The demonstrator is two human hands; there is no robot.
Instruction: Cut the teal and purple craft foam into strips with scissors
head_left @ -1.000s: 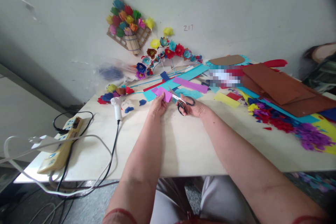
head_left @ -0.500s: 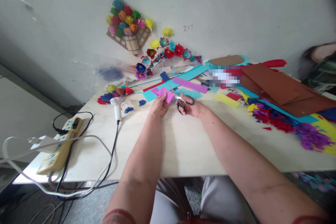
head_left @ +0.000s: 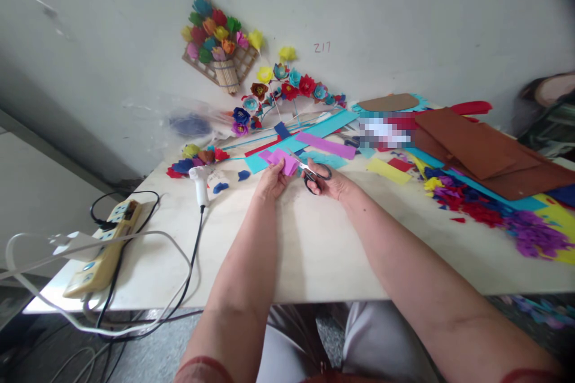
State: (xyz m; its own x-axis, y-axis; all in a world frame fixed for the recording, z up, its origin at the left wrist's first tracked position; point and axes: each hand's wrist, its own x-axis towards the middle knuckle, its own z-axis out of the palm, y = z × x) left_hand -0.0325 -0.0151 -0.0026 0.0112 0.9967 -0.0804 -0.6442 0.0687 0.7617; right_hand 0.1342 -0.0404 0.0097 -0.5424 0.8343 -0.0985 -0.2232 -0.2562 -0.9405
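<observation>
My left hand (head_left: 274, 179) pinches a piece of purple paper (head_left: 287, 161) over the middle of the table. My right hand (head_left: 326, 182) grips a pair of scissors (head_left: 311, 169) with black handles, fingers through the loops. The blades point up and left, at the right edge of the purple paper. A purple strip (head_left: 327, 145) and a long turquoise strip (head_left: 317, 131) lie just beyond my hands. Under the scissors' far side is another turquoise piece (head_left: 332, 160).
A white glue gun (head_left: 200, 188) stands left of my hands, near blue petals (head_left: 221, 188). The power strip (head_left: 101, 257) and its cables lie at the table's left edge. Brown sheets (head_left: 485, 149) and purple scraps (head_left: 534, 233) lie right. Paper flowers (head_left: 287, 90) stand at the back.
The scissors' handles have drawn slightly closer together in my right hand. My left hand and the purple paper stay almost where they were.
</observation>
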